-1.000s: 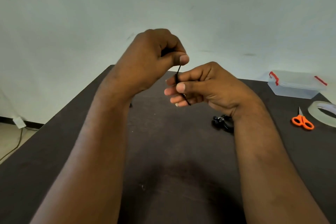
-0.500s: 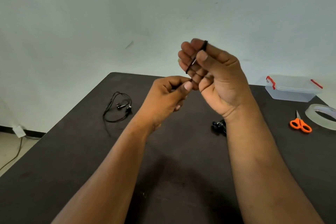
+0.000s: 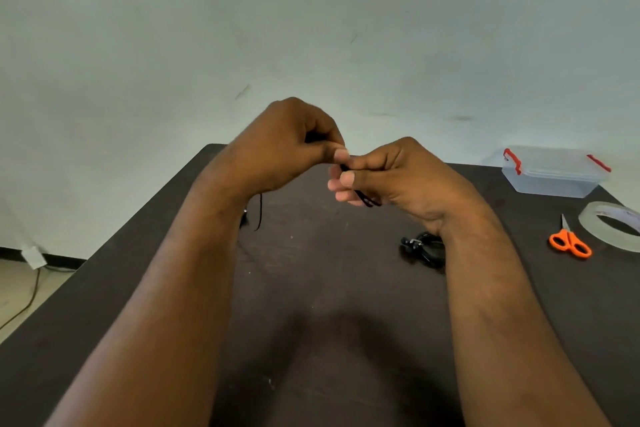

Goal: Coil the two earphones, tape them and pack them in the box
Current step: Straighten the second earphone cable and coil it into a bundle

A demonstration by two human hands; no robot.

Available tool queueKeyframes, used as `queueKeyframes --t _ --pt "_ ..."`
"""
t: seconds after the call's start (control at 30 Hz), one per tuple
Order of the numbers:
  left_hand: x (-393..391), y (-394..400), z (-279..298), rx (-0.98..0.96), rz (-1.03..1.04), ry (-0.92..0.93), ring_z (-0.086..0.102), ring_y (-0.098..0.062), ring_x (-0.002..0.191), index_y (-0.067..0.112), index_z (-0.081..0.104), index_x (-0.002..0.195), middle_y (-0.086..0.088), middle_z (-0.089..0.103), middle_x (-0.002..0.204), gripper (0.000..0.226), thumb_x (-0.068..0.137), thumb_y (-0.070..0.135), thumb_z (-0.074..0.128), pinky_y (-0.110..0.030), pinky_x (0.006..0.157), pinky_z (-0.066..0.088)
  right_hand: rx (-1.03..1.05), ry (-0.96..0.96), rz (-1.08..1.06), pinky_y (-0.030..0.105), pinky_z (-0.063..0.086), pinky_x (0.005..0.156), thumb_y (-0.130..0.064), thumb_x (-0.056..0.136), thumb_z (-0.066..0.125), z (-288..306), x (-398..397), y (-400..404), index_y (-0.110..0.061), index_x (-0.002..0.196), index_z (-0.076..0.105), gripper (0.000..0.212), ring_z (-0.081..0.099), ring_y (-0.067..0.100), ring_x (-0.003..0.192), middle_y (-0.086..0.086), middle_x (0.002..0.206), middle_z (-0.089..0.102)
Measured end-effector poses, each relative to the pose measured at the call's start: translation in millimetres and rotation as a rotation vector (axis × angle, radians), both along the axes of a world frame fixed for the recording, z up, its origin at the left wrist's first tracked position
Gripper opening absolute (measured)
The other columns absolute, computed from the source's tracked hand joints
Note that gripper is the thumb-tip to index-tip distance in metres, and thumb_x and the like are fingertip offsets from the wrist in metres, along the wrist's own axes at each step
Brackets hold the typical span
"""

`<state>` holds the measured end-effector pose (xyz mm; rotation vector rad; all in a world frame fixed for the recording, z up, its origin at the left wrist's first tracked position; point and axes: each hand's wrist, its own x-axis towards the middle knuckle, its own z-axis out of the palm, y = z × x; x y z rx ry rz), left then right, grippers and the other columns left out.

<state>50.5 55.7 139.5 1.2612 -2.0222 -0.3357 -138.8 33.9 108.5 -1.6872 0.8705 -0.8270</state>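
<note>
**Winding the earphone cable across my right fingers**

My right hand [image 3: 398, 177] is raised above the middle of the desk [image 3: 311, 288], its thumb pressed down on a small black coil of earphone cable [image 3: 367, 199] that loops around its fingers. My left hand [image 3: 287, 146] sits just beside it, touching at the thumb tips, and pinches the free run of the same cable; a loose length [image 3: 259, 211] hangs below that wrist toward the desk's far left edge. The feed therefore comes from the left, across the coil's short axis, so I judge the left hand must carry the next turn over the right fingers. A second black earphone bundle [image 3: 424, 250] lies on the desk beneath my right wrist. Along the right edge sit the lidded clear box [image 3: 554, 173] at the far corner, the orange scissors [image 3: 569, 243] and the tape roll [image 3: 609, 229], all well apart from both hands.
</note>
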Motion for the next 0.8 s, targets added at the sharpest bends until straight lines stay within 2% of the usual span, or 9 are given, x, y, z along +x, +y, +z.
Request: queueKeyframes --t 0.1,0.27,0.33,0.37,0.5,0.57,0.67,0.73,0.8 --pt "-2.5 0.2 -10.9 -0.004 -0.090 0.234 0.067 -0.009 0.080 0.012 0.073 0.083 0.006 0.071 0.081 0.006 0.084 0.018 0.072 -0.022 0.073 0.053 0.124 -0.131 0.122 0.036 0.059 0.078 -0.012 0.076 0.068 2.3 -7.9 5.5 -0.002 0.096 0.073 0.022 0.072 0.029 0.088 0.017 0.094 0.074" --pt "-13.2 -0.7 -25.0 0.011 -0.185 0.564 0.063 -0.012 0.072 0.013 0.072 0.080 -0.002 0.070 0.074 0.017 0.090 0.005 0.062 -0.027 0.063 0.052 0.159 -0.495 0.340 0.037 0.059 0.074 -0.017 0.070 0.066 4.0 -0.2 10.7 -0.009 0.089 0.077 0.023 0.073 0.024 0.079 0.012 0.088 0.075" --pt "-14.6 -5.2 -31.4 0.056 -0.188 0.579 0.058 -0.023 0.070 0.014 0.073 0.080 -0.019 0.067 0.073 0.025 0.089 -0.003 0.058 -0.040 0.060 0.050 0.141 -0.678 0.330 0.037 0.059 0.075 -0.016 0.072 0.065 6.3 7.8 10.6 -0.007 0.091 0.076 0.024 0.073 0.023 0.081 0.012 0.090 0.075" --pt "-14.2 -7.6 -33.5 0.076 -0.182 0.557 0.055 -0.023 0.067 0.015 0.073 0.081 -0.020 0.065 0.072 0.022 0.090 0.000 0.059 -0.038 0.058 0.047 0.133 -0.762 0.318 0.038 0.058 0.078 -0.015 0.074 0.063 7.8 10.7 10.2 -0.007 0.092 0.075 0.023 0.073 0.023 0.084 0.012 0.092 0.075" --pt "-10.8 -10.1 -32.9 0.146 -0.115 0.367 0.050 -0.006 0.055 0.017 0.073 0.087 0.007 0.061 0.061 0.014 0.091 0.024 0.062 -0.019 0.055 0.041 0.050 -0.966 0.177 0.040 0.051 0.096 -0.010 0.082 0.056 10.1 12.4 2.8 -0.007 0.098 0.073 0.024 0.068 0.028 0.104 0.011 0.103 0.073" --pt "-9.3 -8.1 -31.2 0.193 -0.089 0.246 0.052 -0.001 0.056 0.019 0.074 0.094 0.008 0.061 0.062 0.015 0.092 0.027 0.062 -0.013 0.056 0.041 -0.105 -0.856 0.009 0.038 0.048 0.100 -0.007 0.085 0.061 7.7 10.5 -1.4 -0.007 0.102 0.072 0.020 0.065 0.027 0.110 0.010 0.106 0.072" --pt "-5.4 -4.4 -27.5 0.232 -0.033 0.068 0.058 -0.003 0.059 0.022 0.074 0.092 0.005 0.066 0.067 0.013 0.090 0.031 0.064 -0.013 0.060 0.042 -0.445 -0.269 -0.288 0.021 0.048 0.097 -0.006 0.089 0.064 -1.1 7.8 -6.2 -0.011 0.112 0.069 0.024 0.062 0.005 0.112 -0.001 0.115 0.070" --pt "-0.2 -3.1 -23.6 0.235 0.026 -0.001 0.063 -0.009 0.069 0.024 0.073 0.088 0.003 0.070 0.075 0.012 0.088 0.034 0.066 -0.020 0.065 0.046 -0.476 0.050 -0.290 0.018 0.046 0.099 -0.014 0.091 0.064 -7.0 6.7 -9.1 -0.016 0.116 0.068 0.026 0.059 -0.005 0.112 -0.007 0.120 0.067" --pt "5.6 -0.9 -18.5 0.205 0.071 -0.038 0.063 -0.001 0.072 0.026 0.074 0.086 0.008 0.070 0.077 0.010 0.087 0.033 0.067 -0.019 0.065 0.044 -0.403 0.224 -0.222 0.021 0.048 0.097 -0.019 0.092 0.063 -10.4 6.6 -10.0 -0.020 0.115 0.069 0.024 0.060 -0.006 0.107 -0.011 0.120 0.067"
